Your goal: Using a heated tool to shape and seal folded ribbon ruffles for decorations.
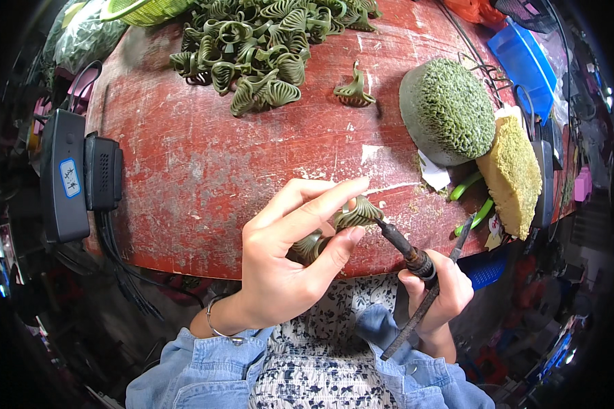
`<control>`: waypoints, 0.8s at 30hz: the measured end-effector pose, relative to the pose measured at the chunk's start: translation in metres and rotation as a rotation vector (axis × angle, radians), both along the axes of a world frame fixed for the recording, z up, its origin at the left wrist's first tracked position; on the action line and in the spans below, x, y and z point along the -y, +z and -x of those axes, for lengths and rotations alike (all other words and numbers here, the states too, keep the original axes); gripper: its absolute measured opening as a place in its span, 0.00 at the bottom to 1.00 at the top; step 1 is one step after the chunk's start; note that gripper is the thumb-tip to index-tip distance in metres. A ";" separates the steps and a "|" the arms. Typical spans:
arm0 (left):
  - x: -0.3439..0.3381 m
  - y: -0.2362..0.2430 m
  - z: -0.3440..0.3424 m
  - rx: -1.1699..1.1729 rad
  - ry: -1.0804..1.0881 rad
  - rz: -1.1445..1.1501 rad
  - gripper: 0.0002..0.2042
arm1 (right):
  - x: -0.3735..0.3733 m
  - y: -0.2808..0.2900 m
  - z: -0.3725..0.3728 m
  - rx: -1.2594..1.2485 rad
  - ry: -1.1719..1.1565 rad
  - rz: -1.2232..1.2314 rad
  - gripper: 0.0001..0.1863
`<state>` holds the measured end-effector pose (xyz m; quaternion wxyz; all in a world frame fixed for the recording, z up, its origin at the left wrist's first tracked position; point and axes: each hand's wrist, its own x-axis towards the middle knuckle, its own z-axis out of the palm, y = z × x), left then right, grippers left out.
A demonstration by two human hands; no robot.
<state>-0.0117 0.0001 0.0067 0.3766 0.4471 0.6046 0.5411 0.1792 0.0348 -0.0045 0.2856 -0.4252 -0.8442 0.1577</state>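
Presently, your left hand [280, 269] pinches a ribbed green piece [360, 213] between thumb and fingers, over the near edge of the red table [205, 163]. A second ribbed section [310, 247] shows inside the hand's curl; whether it is joined to the first cannot be told. Your right hand [443, 293] is closed around a soldering iron [404, 247] and a thin dark rod [419, 315]; the iron's tip meets, or nearly meets, the piece's right side. Expect the piece to be light, smooth and springy, its thin ribs likely to bend or mark. Hold it by the edges, fingertips clear of the tip. Farther out are a loose piece [353, 92], a green pile [252, 51], a rough green lump [450, 109] and a yellow block [515, 174].
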 end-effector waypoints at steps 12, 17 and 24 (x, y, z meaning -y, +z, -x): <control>0.001 -0.004 0.002 0.012 -0.026 -0.008 0.17 | 0.004 -0.006 -0.004 -0.084 -0.055 0.018 0.18; 0.000 -0.004 0.001 0.042 -0.014 -0.003 0.18 | 0.003 -0.007 -0.005 -0.029 -0.035 -0.017 0.19; 0.001 -0.002 0.000 0.037 -0.006 0.006 0.18 | 0.003 -0.004 -0.003 0.003 -0.037 -0.016 0.18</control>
